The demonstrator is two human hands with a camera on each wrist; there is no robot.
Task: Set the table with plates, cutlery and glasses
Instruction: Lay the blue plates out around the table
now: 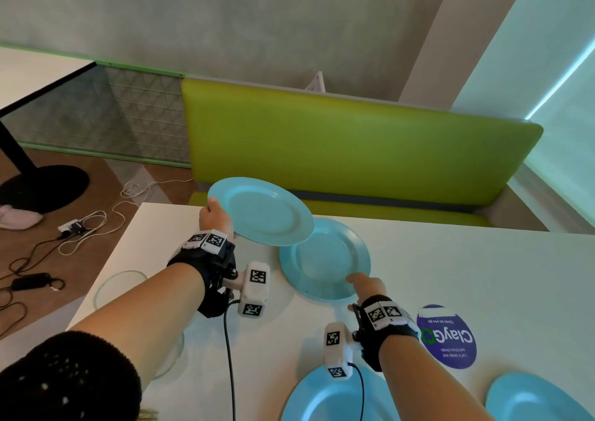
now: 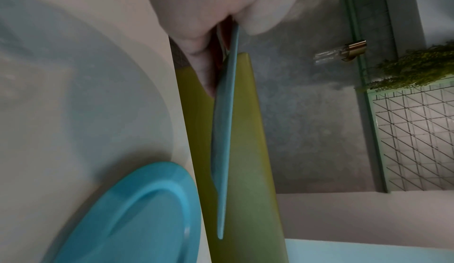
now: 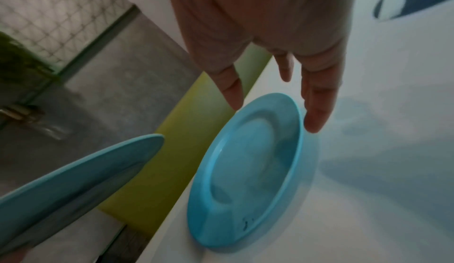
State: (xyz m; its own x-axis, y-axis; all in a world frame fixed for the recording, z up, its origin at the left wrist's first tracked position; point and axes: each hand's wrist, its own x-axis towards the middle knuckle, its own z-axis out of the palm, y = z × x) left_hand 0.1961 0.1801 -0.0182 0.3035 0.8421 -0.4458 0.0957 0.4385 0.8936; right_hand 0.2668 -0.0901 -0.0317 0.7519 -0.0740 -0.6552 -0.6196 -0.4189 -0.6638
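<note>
While the left hand (image 1: 215,216) pinches the raised plate (image 1: 262,211) at its near-left rim, thumb on top and fingers beneath as the left wrist view shows, the plate hangs clear of the table (image 1: 450,259) near the far-left corner, its right part overlapping the far plate (image 1: 325,258) from above. The far plate lies flat on the table. The right hand (image 1: 367,287) is spread, fingers straight, holding nothing; its fingertips (image 3: 317,119) sit at the near rim of the far plate, and contact cannot be confirmed. Two more plates (image 1: 322,398) lie at the near edge, and two clear glass dishes (image 1: 119,287) lie on the left.

Handling, judged from appearance: the plates look like thin, rigid plastic, light enough for a one-handed rim pinch and unlikely to shatter. The glossy surface may slip, so grip across the raised rim, not the flat well. A single-edge hold lets the plate tilt; lower it level. Slide a resting plate by pushing its rim with flat fingers.
</note>
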